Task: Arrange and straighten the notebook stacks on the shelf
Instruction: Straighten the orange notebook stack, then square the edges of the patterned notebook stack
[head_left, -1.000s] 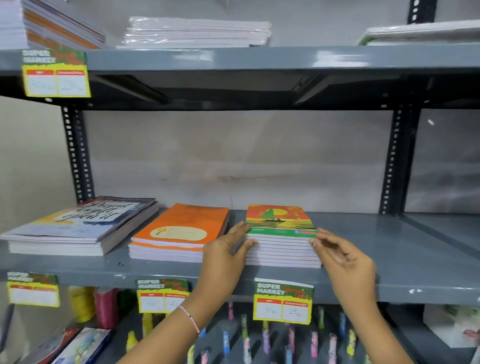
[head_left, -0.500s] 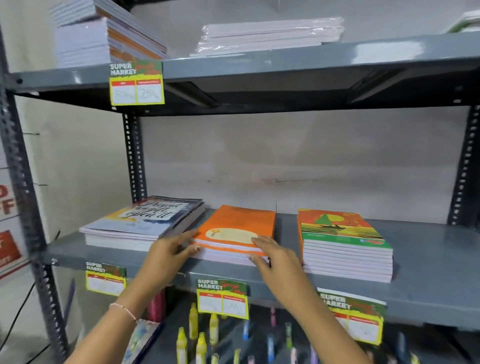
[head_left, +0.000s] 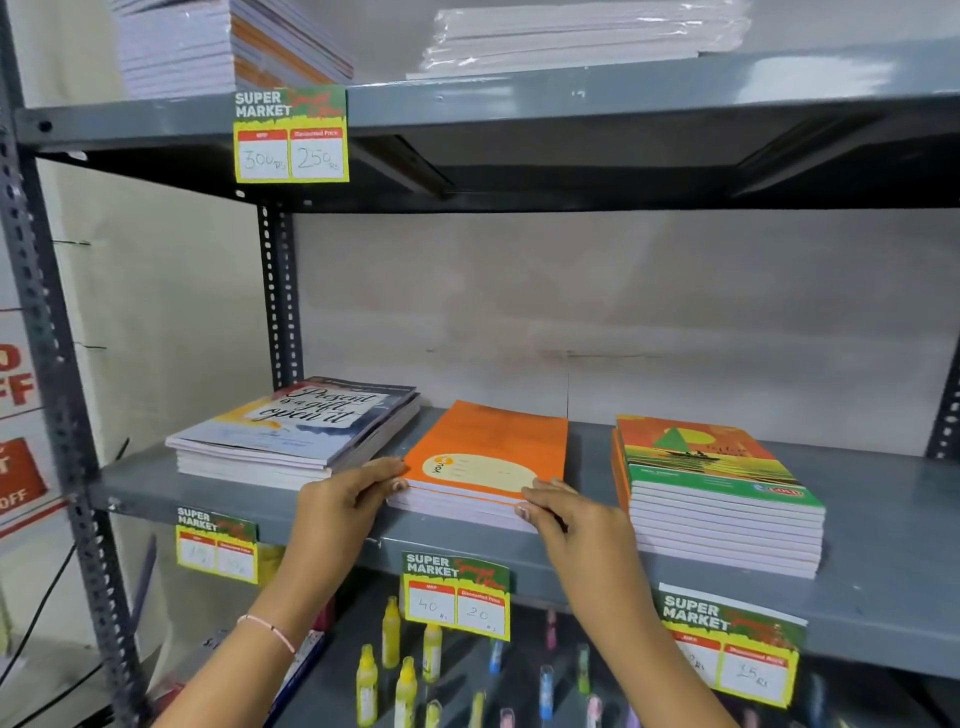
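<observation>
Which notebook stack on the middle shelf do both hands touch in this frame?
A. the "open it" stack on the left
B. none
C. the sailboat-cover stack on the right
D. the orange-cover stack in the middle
D: the left hand and the right hand press the front corners of the orange-cover stack.

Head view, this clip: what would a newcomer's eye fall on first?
First, the bright orange notebook stack in the middle of the grey metal shelf, with the left hand and right hand pressed against its two front corners. Right of it stands a taller, squared stack of green-and-orange sailboat notebooks, apart from the hands. The yellow-edged supermarket price tag hangs from the shelf's front edge just below the orange stack.
</observation>
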